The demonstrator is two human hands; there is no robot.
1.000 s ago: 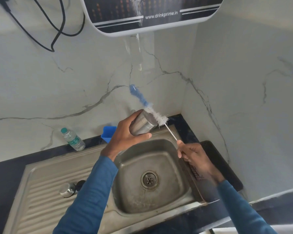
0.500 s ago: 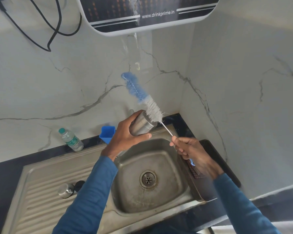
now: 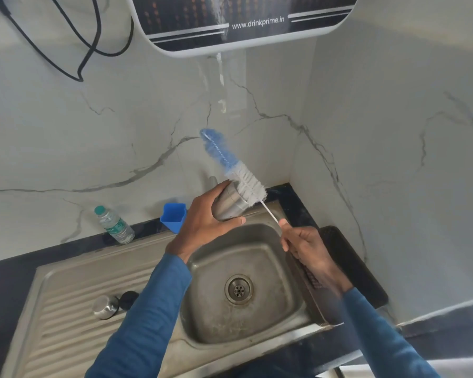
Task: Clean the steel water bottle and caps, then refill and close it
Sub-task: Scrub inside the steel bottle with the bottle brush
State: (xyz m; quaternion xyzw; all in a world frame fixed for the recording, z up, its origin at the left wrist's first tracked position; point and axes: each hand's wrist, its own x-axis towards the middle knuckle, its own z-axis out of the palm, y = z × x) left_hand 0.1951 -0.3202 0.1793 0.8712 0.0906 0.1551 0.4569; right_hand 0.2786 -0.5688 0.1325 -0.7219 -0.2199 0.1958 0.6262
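Two hands over the sink [image 3: 298,321]: left [image 3: 202,227] around steel bottle [image 3: 230,204], right [image 3: 307,248] clenched on brush [image 3: 231,166] wire.

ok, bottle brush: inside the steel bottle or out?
Out. The bottle brush has all its bristles showing beside the steel bottle, which the left hand holds; right hand grips the wire handle.

A dark counter [image 3: 8,279] carries a steel sink unit [image 3: 66,309] with a ribbed drainboard left of the basin. On the drainboard, below and left of the left hand's fingers [image 3: 238,221], lie a steel cap [image 3: 104,306] and a black cap [image 3: 129,299], touching. Farther left of those fingers stands a plastic water bottle [image 3: 114,225], with a blue container [image 3: 173,216] just beside them; a black mat [image 3: 355,266] lies right of the right hand's fingers [image 3: 284,236]
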